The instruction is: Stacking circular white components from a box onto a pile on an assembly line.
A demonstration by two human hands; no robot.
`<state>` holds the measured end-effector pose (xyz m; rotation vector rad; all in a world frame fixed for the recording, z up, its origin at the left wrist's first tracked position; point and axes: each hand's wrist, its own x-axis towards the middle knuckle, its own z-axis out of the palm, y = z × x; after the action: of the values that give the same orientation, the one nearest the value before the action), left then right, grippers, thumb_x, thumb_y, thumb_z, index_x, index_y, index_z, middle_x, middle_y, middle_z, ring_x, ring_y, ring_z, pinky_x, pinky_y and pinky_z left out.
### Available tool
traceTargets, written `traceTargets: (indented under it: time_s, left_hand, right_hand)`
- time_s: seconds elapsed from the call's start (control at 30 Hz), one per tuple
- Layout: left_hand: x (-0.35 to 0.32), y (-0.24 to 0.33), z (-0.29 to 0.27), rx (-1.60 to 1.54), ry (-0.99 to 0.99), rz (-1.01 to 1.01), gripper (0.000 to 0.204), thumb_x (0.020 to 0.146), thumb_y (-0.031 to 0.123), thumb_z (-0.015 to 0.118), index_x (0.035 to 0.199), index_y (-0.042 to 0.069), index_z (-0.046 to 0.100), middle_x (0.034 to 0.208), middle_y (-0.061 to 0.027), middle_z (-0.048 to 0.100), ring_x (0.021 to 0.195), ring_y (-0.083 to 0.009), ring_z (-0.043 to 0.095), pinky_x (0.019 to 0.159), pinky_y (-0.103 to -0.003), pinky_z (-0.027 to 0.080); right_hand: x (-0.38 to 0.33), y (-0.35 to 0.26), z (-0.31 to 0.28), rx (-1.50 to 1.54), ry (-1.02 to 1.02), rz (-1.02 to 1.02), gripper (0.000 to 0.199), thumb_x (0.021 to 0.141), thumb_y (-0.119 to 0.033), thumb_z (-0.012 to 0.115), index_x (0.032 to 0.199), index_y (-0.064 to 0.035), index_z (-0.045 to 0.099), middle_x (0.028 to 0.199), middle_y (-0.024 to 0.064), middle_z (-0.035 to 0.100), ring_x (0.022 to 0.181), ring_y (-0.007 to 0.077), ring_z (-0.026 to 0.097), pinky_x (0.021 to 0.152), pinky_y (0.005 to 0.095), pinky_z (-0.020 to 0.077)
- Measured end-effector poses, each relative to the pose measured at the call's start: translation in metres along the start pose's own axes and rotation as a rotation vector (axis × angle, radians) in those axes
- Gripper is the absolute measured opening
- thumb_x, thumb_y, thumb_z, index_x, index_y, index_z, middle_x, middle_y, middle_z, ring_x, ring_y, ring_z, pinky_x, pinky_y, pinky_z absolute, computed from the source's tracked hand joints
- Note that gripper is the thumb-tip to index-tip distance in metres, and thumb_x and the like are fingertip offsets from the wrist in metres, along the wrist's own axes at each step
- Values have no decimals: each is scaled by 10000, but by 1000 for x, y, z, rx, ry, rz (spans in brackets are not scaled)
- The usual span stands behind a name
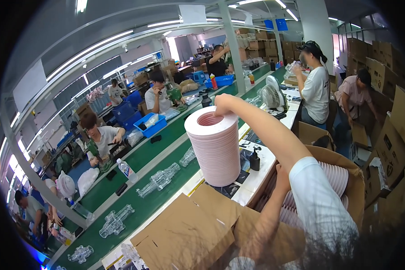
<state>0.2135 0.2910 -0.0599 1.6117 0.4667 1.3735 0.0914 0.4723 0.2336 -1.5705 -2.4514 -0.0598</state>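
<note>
A tall stack of pale pink rings (pixel 213 155) with a round hole through the middle stands upright in front of me, its foot at the white table. My right hand (pixel 224 106) is closed on its top rim, fingers bent at the hole. Below my outstretched right arm, my left hand (pixel 281 179) is closed at the near side of an open cardboard box (pixel 356 189). What its fingers hold is partly hidden. More stacked pink rings (pixel 330 177) lie on their sides in that box. Cardboard flaps (pixel 189 229) spread out in front of me.
A green conveyor belt (pixel 153 198) carries clear plastic toy-gun-shaped parts (pixel 159 179). Beside the stack stand a black pump bottle (pixel 254 159) and a white fan (pixel 272 93). Several people work along the line; one person (pixel 316 83) stands at the right.
</note>
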Motion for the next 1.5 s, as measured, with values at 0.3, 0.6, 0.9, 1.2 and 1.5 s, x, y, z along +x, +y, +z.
traceTargets:
  time_s: [0.3, 0.6, 0.9, 1.2, 1.5]
  left_hand:
    - [0, -12, 1, 22, 12, 11, 382, 826, 285, 595, 1158, 101, 633, 1182, -134, 626, 1117, -342, 524, 888, -463, 341]
    - [-1, 18, -4, 885, -46, 181, 164, 792, 177, 597, 932, 102, 637, 965, -108, 609, 931, -289, 559, 828, -444, 366]
    - [9, -5, -3, 965, -76, 234, 119, 768, 185, 584, 772, 86, 649, 813, -106, 644, 813, -319, 611, 756, -491, 420]
    - [-2, -1, -2, 971, -196, 199, 108, 808, 182, 589, 802, 85, 634, 827, -80, 620, 844, -278, 573, 824, -444, 365]
    - [-2, 7, 4, 976, -208, 146, 98, 813, 152, 595, 800, 76, 655, 816, -72, 632, 826, -265, 579, 835, -427, 367]
  right_hand:
    - [7, 2, 4, -5, -76, -24, 565, 731, -483, 732, 1069, -31, 704, 1091, 200, 676, 1016, 322, 660, 866, 394, 527]
    - [-97, 34, 9, 548, 425, -12, 504, 929, -400, 548, 1288, -45, 561, 1260, 216, 601, 1169, 336, 582, 993, 383, 443]
    - [-410, 226, 83, 408, 517, 625, 337, 951, -270, 536, 1071, 11, 678, 1047, 172, 702, 1015, 292, 668, 897, 341, 492]
    - [-584, 308, 193, 939, 407, 1347, 679, 901, -301, 626, 1480, -93, 338, 1411, 171, 479, 1245, 283, 507, 982, 416, 429]
    - [-584, 335, 217, 1356, 625, 1276, 684, 943, -341, 605, 1499, -152, 255, 1384, 137, 493, 1274, 266, 466, 1008, 443, 396]
